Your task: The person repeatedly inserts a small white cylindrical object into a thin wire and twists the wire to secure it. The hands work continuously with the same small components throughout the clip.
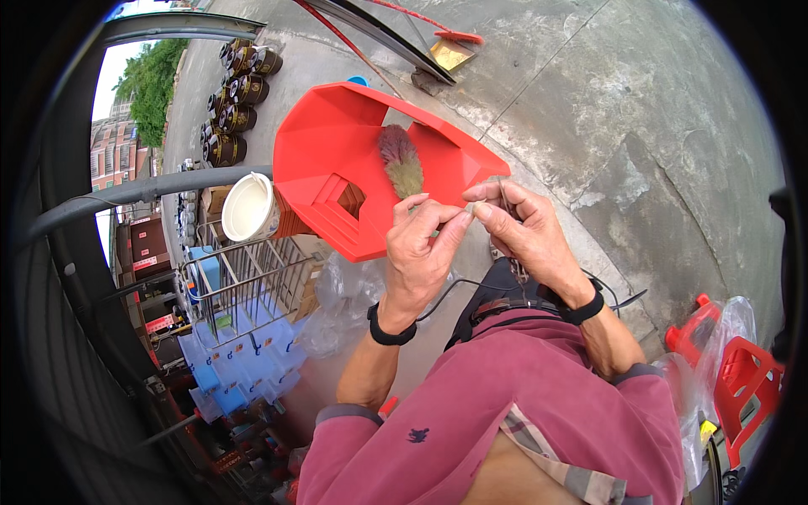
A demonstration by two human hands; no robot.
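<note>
My left hand (418, 251) and my right hand (532, 240) meet in front of my body, thumbs and fingertips pinched together. Whatever lies between the left fingertips is too small to make out. Thin dark strands (505, 199) run along the fingers of my right hand, and their kind cannot be told. Just beyond the hands is a red plastic seat-like piece (316, 139) with cut-outs and stepped ridges. On it rests a fluffy tuft (402, 160), purplish brown at the far end and greenish at the near end, close to my left fingers.
At left stand a white bucket (248, 208), a metal wire rack (252, 282) and blue plastic bins (244, 358). Dark round jars (229, 126) are stacked farther off. Clear plastic bags (341, 299) lie beside the rack. Red plastic stools (752, 391) stand at right; a dustpan (453, 54) lies on the concrete.
</note>
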